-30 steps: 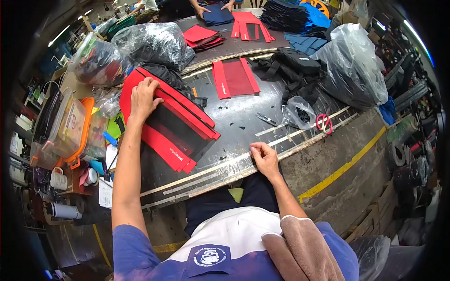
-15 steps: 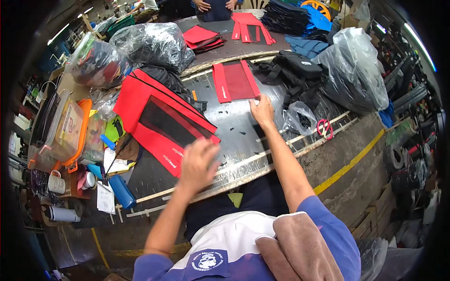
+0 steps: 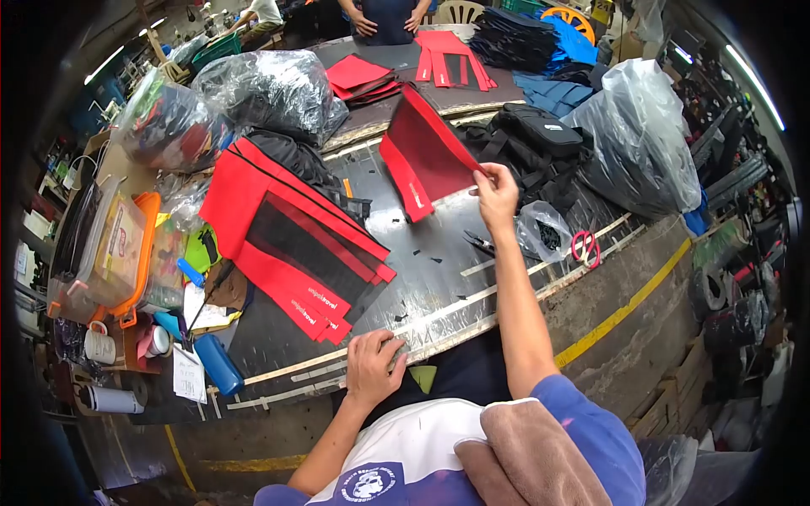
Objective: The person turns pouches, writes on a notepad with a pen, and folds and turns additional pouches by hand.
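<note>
**Your Right Hand Lifts a Red-Edged Panel (image 3: 432, 150) Off the Table**

At the bottom centre of the frame, your left hand (image 3: 373, 369) rests at the near edge of the worktable (image 3: 396, 232), drawn back from the red pieces it hovers over half a second earlier. Its fingers curl loosely, and no thing shows in its grasp. Just beyond, left of centre, lie those overlapping red pieces (image 3: 299, 236) with dark mesh middles, touched by neither hand.

Right of centre, your right hand (image 3: 496, 192) pinches the panel's right border near its lower corner, fingertips closed on the fabric. The panel, flat on the table half a second ago, now tilts up at the centre of the frame; whether its lower left corner touches the tabletop, you cannot tell. For the work, the shift appears to put the panel under one hand's control, leaving the other free.

To the right, red-handled scissors (image 3: 585, 249) lie near a small clear bag (image 3: 542, 229). At upper centre, past more red pieces (image 3: 359, 76), another person's hands (image 3: 363, 25) show.
</note>
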The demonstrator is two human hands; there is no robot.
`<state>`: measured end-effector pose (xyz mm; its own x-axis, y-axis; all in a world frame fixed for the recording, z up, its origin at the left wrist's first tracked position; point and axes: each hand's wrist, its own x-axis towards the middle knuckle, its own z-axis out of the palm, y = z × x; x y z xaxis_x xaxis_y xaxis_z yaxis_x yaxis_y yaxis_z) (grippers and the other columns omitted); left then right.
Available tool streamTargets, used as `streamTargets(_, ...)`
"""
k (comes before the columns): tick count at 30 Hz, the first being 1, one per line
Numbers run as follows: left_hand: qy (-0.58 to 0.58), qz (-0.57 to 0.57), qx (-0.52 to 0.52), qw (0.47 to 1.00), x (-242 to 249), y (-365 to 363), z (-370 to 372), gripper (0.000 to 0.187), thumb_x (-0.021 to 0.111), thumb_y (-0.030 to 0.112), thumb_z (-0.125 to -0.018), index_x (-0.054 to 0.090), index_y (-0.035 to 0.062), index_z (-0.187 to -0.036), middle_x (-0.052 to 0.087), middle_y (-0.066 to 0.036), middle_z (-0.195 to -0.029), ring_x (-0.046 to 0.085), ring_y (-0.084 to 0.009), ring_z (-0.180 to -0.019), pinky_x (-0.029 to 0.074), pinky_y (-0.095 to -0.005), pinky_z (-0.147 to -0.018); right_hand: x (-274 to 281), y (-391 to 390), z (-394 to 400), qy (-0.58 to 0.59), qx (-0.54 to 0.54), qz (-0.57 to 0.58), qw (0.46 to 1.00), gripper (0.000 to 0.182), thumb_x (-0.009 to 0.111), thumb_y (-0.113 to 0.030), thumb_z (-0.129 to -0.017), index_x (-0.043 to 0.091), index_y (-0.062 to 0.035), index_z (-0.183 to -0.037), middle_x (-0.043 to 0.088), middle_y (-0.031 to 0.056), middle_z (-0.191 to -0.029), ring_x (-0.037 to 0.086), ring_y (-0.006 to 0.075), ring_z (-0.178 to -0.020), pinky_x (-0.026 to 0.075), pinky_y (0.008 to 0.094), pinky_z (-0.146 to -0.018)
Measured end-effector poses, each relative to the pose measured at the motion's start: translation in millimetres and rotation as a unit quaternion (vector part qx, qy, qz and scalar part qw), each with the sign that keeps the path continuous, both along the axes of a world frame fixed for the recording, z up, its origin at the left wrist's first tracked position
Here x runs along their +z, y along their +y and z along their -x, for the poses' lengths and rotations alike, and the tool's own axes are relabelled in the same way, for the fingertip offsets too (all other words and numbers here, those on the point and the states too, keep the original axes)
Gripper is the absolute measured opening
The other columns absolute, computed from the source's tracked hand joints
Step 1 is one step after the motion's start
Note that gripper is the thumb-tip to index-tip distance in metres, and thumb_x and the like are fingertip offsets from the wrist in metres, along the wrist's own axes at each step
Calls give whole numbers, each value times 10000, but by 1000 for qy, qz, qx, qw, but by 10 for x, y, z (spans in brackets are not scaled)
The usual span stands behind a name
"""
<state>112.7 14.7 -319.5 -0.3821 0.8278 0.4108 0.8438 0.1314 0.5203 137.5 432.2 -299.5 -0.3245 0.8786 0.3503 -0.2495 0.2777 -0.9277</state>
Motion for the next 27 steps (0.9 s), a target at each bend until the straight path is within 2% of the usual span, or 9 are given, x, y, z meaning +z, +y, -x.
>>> streamTargets(1, 2, 0, 2, 1000, -2, -11, -5, 324, 835, 168, -780, 757, 100, -1088, 667, -88, -1122, 623, -318, -1134, 443, -460, -1017, 84, -124, -148, 100, 29, 0, 995, 138, 746, -59, -997, 675, -5, -1101, 730, 63, -970, 678, 92, -724, 576, 242, -649)
streamTargets(4, -7, 28, -11, 1000, -14, -53, 24, 439, 841, 142, -788, 715, 82, -1205, 656, -102, -1208, 622, -311, -1150, 448, -459, -1032, 382, -428, -642, 145, 58, 46, 987, 102, 720, -20, -1004, 683, -22, -1100, 738, 46, -946, 683, 89, -738, 572, 244, -638)
streamTargets(6, -10, 40, -16, 999, -24, -26, 24, 498, 843, 129, -792, 694, 72, -1264, 650, -109, -1251, 622, -308, -1158, 450, -458, -1040, 469, -529, -940, 122, 66, 62, 988, 116, 723, -17, -1001, 681, -32, -1108, 736, 35, -946, 685, 87, -749, 566, 236, -648)
streamTargets(8, -206, -121, 78, 968, -26, 21, 13, 741, 839, 61, -814, 525, 27, -1484, 580, -154, -1407, 610, -282, -1182, 464, -423, -1058, 487, -680, -1196, 70, 87, 102, 989, 145, 728, -10, -994, 678, -51, -1124, 733, 14, -946, 689, 83, -772, 554, 218, -669)
streamTargets(10, -151, -218, 113, 958, 261, 51, 112, 922, 830, 21, -832, 333, -12, -1608, 488, -198, -1521, 595, -264, -1197, 495, -393, -1038, 507, -900, -1375, 55, 103, 124, 985, 149, 731, -6, -989, 679, -54, -1120, 735, 13, -941, 686, 80, -767, 547, 213, -665)
streamTargets(11, -152, -216, 117, 957, 317, 70, 183, 922, 830, 21, -832, 333, -12, -1608, 488, -198, -1521, 595, -264, -1197, 495, -393, -1038, 533, -973, -1434, 46, 120, 137, 982, 152, 734, -2, -984, 679, -56, -1116, 737, 12, -936, 683, 76, -763, 540, 207, -661)
streamTargets(13, -163, -323, 66, 930, 388, 54, 309, 860, 823, 25, -843, 403, 4, -1593, 501, -210, -1526, 617, -264, -1161, 519, -391, -1001, 511, -1047, -1538, 37, 136, 152, 978, 156, 737, 2, -979, 680, -58, -1112, 740, 11, -931, 679, 73, -759, 532, 202, -657)
streamTargets(17, -65, -220, 48, 972, 473, -72, 460, 743, 814, 45, -864, 506, 19, -1540, 541, -229, -1511, 643, -298, -1161, 534, -420, -1002, 361, -1105, -1708, 22, 156, 138, 978, 153, 740, -10, -981, 679, -53, -1115, 746, 19, -935, 666, 68, -739, 521, 202, -639)
streamTargets(27, 47, -214, 49, 974, 654, 32, 299, 587, 841, 121, -867, 645, 28, -1412, 602, -223, -1453, 650, -376, -1272, 573, -439, -1020, 297, -1178, -1737, 27, 182, 109, 977, 123, 736, -2, -983, 682, -33, -1089, 747, 41, -938, 669, 80, -768, 537, 240, -637)
